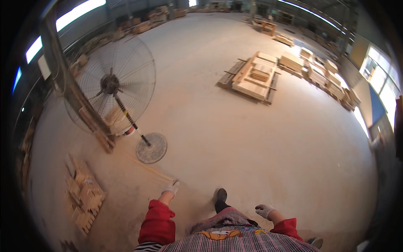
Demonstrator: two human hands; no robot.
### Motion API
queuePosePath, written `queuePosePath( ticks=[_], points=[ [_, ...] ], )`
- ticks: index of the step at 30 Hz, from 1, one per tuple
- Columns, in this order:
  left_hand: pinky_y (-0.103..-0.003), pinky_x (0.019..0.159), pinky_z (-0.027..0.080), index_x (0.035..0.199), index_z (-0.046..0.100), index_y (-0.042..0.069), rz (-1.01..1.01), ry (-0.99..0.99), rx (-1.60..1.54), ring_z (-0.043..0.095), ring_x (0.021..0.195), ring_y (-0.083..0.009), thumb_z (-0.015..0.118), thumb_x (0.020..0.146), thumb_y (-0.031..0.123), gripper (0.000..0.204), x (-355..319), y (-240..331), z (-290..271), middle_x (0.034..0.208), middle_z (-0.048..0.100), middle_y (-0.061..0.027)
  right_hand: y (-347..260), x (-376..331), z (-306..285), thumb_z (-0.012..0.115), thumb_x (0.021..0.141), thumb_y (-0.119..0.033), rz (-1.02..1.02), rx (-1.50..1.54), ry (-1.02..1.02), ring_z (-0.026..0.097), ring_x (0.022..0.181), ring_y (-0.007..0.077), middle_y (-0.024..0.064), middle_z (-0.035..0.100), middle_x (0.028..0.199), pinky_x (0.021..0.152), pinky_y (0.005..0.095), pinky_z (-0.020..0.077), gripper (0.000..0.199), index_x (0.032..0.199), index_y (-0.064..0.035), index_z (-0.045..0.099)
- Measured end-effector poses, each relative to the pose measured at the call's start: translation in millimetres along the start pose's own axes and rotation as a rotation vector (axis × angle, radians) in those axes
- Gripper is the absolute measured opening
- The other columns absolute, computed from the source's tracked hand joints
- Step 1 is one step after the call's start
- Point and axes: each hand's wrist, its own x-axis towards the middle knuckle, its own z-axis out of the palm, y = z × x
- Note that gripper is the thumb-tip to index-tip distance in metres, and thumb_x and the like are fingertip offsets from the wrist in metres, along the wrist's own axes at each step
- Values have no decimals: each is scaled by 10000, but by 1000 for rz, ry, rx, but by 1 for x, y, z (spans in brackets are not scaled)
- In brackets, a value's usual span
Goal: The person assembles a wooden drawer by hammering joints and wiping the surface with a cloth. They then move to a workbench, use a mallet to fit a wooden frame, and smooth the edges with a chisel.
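My left hand (171, 187), in a pale glove below a red sleeve, is closed round the near end of a long, thin wooden strip (152, 169). The strip slants away to the left, its far end near the round base of a standing fan (151, 148). On the right, my other gloved hand, my right hand (264, 211), hangs beside the checked apron (243, 241) with its fingers loosely bent and apart. Nothing shows in it. One dark shoe (221, 195) is forward on the floor between the hands.
The fan's wide wire cage (110, 84) stands by a steel post (69, 80). Wood pieces lie on a pallet (86, 197) at the near left. A pallet of boards (256, 77) sits ahead, with more board stacks (327, 77) along the right-hand windows.
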Motion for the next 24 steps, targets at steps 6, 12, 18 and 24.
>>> queuePosePath(
  ticks=[6,12,18,24],
  points=[
    [-369,955,431,1234,573,74,-101,-226,2,563,1111,-329,470,909,369,450,51,2,-17,1223,602,-153,-117,181,-103,579,855,-328,-151,-16,-44,614,1066,284,165,658,1122,910,347,477,445,1178,-22,610],
    [-444,954,426,1165,628,63,-783,-50,7,547,1150,-363,464,881,371,450,15,-220,33,1228,610,-136,-326,290,-208,567,878,-264,-408,-15,-161,633,982,249,168,669,1068,864,331,490,422,1230,-31,570],
    [-453,1089,293,1365,481,115,-939,-278,134,352,1353,-306,384,944,442,541,49,-162,7,1467,380,-123,-437,407,-243,588,885,-263,-304,-123,-180,632,921,200,129,673,1036,823,308,497,403,1212,-29,584],
    [-397,880,468,1161,612,41,-676,-99,-94,603,1034,-329,466,885,315,416,276,-75,-82,1168,630,-174,-540,500,-287,588,864,-199,-359,-49,-256,605,778,158,81,649,900,709,285,505,368,1166,11,596]
  ],
)
